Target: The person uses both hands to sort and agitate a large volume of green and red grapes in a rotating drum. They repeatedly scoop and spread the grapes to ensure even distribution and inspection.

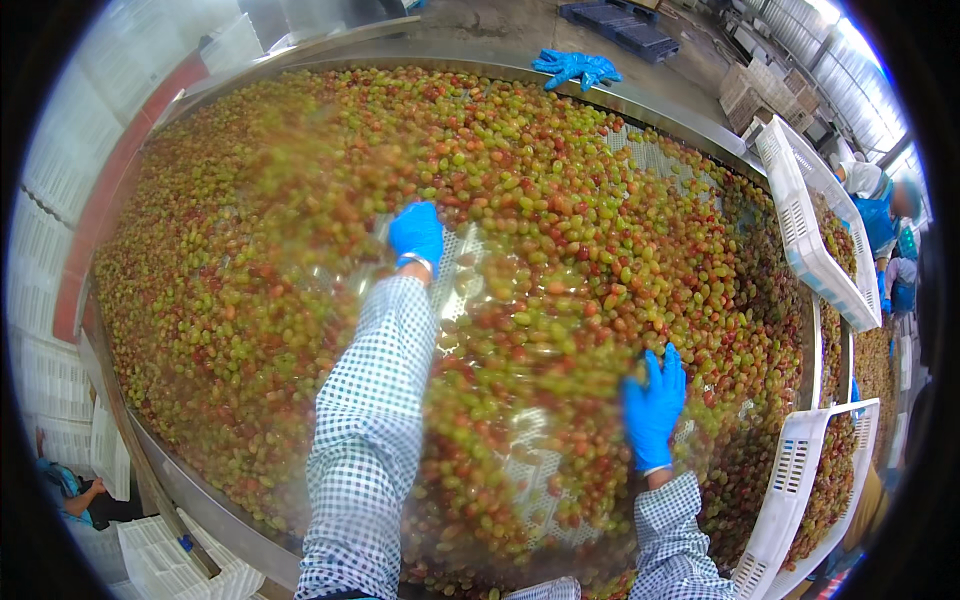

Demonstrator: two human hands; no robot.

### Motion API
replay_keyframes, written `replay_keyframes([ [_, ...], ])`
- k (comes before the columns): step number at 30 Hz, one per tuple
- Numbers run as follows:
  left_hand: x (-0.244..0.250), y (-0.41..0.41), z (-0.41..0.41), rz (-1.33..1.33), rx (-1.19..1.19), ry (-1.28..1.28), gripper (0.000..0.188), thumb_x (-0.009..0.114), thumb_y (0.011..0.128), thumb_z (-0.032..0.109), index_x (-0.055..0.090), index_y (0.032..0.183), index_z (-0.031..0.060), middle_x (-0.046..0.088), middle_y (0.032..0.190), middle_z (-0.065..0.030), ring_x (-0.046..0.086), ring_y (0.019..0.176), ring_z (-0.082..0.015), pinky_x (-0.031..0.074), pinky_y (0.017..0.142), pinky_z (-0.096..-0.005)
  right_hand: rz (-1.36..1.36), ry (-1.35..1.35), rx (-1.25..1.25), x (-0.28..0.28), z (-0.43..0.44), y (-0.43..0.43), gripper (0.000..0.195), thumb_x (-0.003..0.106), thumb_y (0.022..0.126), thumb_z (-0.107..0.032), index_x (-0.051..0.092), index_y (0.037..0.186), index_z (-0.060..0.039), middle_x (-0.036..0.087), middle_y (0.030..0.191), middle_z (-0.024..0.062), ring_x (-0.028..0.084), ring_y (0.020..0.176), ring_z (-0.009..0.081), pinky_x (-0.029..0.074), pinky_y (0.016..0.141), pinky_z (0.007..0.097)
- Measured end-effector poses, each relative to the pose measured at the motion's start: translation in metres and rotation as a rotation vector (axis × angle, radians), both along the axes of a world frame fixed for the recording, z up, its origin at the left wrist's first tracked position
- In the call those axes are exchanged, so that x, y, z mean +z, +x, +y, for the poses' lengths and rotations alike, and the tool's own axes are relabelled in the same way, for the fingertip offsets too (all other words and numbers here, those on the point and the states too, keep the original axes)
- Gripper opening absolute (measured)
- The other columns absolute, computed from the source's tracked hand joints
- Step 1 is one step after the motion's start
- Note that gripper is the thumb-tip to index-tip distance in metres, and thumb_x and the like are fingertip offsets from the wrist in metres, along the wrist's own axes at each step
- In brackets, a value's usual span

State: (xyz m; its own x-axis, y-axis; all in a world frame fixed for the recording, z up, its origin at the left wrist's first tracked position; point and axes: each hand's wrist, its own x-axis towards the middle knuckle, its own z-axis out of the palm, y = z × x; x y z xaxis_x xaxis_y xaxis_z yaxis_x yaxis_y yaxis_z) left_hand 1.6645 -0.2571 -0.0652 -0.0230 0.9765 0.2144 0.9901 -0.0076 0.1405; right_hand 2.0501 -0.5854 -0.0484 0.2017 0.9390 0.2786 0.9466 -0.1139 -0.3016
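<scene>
A thick spread of loose red and green grapes (600, 202) covers a perforated metal table surface (540, 472), which shows through in several patches. My left hand (417, 236), in a blue glove, is among the grapes near the middle. Its fingers are turned away and hidden, so whether it holds any grapes cannot be seen. To the lower right, my right hand (655, 412), also gloved in blue, rests palm down against the grapes. Its fingers are extended with the thumb apart, and no grape shows in its grip. Grapes around both hands look motion-blurred.
A steel rim (679, 122) borders the table, with a loose blue glove (576, 69) on it. White plastic crates (814, 232) holding grapes stand at the right, beside a person (874, 202). More white crates (56, 300) are stacked left. Another person's arm (84, 499) shows at lower left.
</scene>
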Motion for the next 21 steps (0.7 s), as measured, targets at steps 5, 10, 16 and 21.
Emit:
replay_keyframes([
  [5,-0.020,-0.016,-0.002,-0.062,-0.019,0.079,0.022,0.073,0.091,0.031,0.072,0.101,0.0120,0.073,0.104,-0.0165,0.072,0.094,-0.0381,0.058,0.079,-0.0488,0.048,-0.007,0.008,0.002,0.000,-0.001,0.062,0.077,0.095,-0.029,0.057,0.151,-0.0143,0.041,0.168,0.0180,0.040,0.153,0.0402,0.031,0.125,0.0571],
  [10,-0.019,-0.039,-0.014,-0.564,-0.081,0.148,0.028,0.077,0.093,0.021,0.076,0.118,0.0075,0.077,0.112,-0.0138,0.074,0.100,-0.0262,0.059,0.086,-0.0393,0.043,-0.034,-0.012,0.003,0.001,-0.001,0.061,0.077,0.095,-0.031,0.057,0.151,-0.0137,0.041,0.167,0.0187,0.040,0.153,0.0406,0.031,0.125,0.0580],
  [16,-0.012,-0.017,0.002,-0.673,-0.316,0.120,0.026,0.069,0.098,0.025,0.079,0.106,0.0027,0.078,0.098,-0.0159,0.071,0.083,-0.0230,0.055,0.077,-0.0378,0.042,-0.032,-0.013,0.000,0.001,0.000,0.060,0.076,0.096,-0.031,0.058,0.149,-0.0127,0.040,0.168,0.0196,0.040,0.153,0.0413,0.031,0.124,0.0591],
  [21,-0.026,0.020,0.015,-0.019,-0.207,0.231,0.018,0.065,0.096,0.019,0.075,0.082,0.0133,0.070,0.076,-0.0127,0.066,0.064,-0.0269,0.052,0.055,-0.0421,0.078,-0.021,0.006,-0.002,0.001,0.003,0.060,0.077,0.095,-0.030,0.058,0.149,-0.0118,0.040,0.168,0.0207,0.039,0.154,0.0425,0.031,0.124,0.0601],
])
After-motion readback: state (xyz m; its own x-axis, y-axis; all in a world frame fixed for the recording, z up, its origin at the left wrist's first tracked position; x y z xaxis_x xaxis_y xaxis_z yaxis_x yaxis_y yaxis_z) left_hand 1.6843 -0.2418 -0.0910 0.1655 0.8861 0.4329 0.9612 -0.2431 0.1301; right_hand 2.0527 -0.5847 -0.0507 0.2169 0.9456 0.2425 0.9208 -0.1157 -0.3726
